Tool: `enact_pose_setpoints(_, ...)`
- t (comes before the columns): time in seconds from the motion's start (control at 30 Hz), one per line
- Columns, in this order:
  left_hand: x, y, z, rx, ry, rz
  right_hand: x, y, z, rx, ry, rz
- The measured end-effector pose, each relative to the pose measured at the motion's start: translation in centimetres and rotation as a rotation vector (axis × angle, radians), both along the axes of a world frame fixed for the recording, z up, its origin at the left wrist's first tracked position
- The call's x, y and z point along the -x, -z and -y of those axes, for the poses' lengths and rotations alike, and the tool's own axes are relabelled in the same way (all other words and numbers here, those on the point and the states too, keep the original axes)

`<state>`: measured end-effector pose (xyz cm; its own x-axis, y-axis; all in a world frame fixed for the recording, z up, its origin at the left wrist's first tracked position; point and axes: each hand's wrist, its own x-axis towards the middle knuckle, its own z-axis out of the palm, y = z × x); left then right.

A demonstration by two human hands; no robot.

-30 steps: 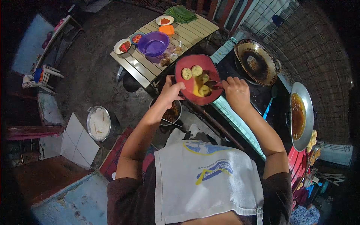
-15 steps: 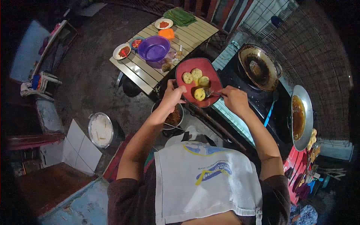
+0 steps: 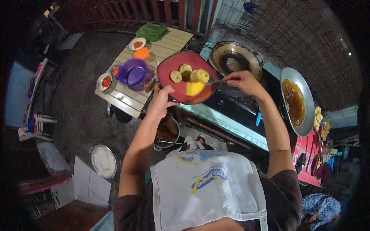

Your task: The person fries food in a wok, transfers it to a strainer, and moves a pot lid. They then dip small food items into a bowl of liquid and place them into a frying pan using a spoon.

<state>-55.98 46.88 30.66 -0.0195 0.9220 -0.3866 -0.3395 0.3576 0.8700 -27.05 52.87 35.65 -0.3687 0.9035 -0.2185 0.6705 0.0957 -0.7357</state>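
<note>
My left hand grips the near left edge of a red square plate, thumb over the rim. Several round pale-yellow patties sit on it beside a pool of bright yellow liquid that looks like beaten egg. From the right, my right hand pinches the handle of a metal spoon. The spoon's head reaches over the plate and is partly hidden at a patty above the yellow pool. The plate is held up between the slatted table and the stove.
A slatted table bears a purple basin, green leaves and small dishes. On the stove stands a blackened wok; a wok of brown oil is at right. Below are a pot and a person in blue.
The view has turned to the right. The patties have shifted on the plate: one now sits against another at the right, and the yellow pool shows. Both hands keep their holds.
</note>
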Motion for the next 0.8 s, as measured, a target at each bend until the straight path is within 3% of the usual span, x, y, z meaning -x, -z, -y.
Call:
enact_pose_setpoints(0.1,-1.5,0.4,-2.3,-0.023,-0.01,0.045,-4.0,-1.6,-2.3,0.014,0.145,-0.091)
enact_pose_setpoints(0.13,-1.9,0.7,-2.9,-0.026,-0.014,0.067,-5.3,-2.1,-2.8,-0.144,0.128,0.031)
enact_pose_setpoints(0.23,-2.7,0.6,-3.3,0.002,-0.056,0.07,-9.6,0.7,-6.0,-0.185,0.202,0.16)
enact_pose_setpoints(0.3,-2.9,0.7,-3.2,0.005,-0.064,0.072,-10.6,1.9,-7.0,-0.202,0.261,0.507)
enact_pose_setpoints(0.33,-3.0,0.8,-3.0,0.016,-0.071,0.056,-10.7,2.8,-7.2,-0.202,0.26,0.508)
enact_pose_setpoints(0.4,-2.9,1.1,-2.7,0.035,-0.086,0.024,-10.5,4.7,-7.6,-0.277,0.305,0.755)
enact_pose_setpoints(0.47,-2.6,1.5,-2.7,0.043,-0.063,0.047,-10.6,7.1,-8.4,-0.323,0.308,0.77)
enact_pose_setpoints(0.53,-2.8,0.8,-2.1,0.036,-0.106,0.057,-10.7,8.7,-9.1,-0.423,0.269,0.992)
enact_pose_setpoints(0.63,-2.5,0.7,-1.7,0.02,-0.118,0.037,-8.0,5.2,-7.4,-0.464,0.275,1.039)
enact_pose_setpoints(0.8,-1.5,1.4,-1.4,0.058,-0.066,0.033,-7.8,4.5,-6.9,-0.673,0.261,1.061)
